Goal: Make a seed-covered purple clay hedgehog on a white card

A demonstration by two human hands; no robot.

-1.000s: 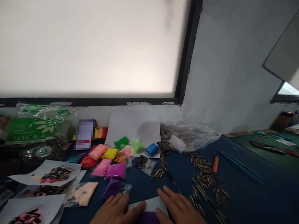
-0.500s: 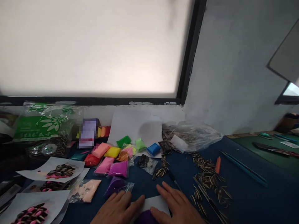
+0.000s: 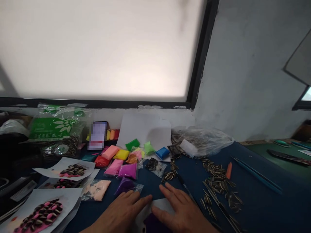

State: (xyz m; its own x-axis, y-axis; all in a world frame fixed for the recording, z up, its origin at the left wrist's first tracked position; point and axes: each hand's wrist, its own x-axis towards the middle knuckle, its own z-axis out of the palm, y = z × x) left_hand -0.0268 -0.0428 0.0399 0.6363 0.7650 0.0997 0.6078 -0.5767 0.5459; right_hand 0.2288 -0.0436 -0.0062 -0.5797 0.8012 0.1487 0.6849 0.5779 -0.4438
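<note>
Low in the middle, a sheet of white paper (image 3: 164,204) lies between my two hands, with dark purple clay (image 3: 156,225) on it, cut off by the bottom edge. My left hand (image 3: 127,207) rests at the paper's left side, palm down, thumb stretched toward it. Over the paper's right side, my right hand (image 3: 179,208) is spread, its thumb at the clay's edge. Neither hand grips anything. Just beyond my left fingers sits a purple clay packet (image 3: 125,186). A dark pen (image 3: 186,186) lies by my right fingers.
Colourful clay packets (image 3: 127,171) crowd the centre left. Papers with seed-covered pink designs (image 3: 46,213) lie at left. Loose sunflower seeds (image 3: 215,173), tweezers (image 3: 221,207) and a blue tool (image 3: 257,176) are at right. Behind stand a green seed bag (image 3: 51,127) and a phone (image 3: 98,134).
The view has shifted slightly left, so the table things appear further right. Both hands stay by the paper, and more of the purple clay shows between them.
</note>
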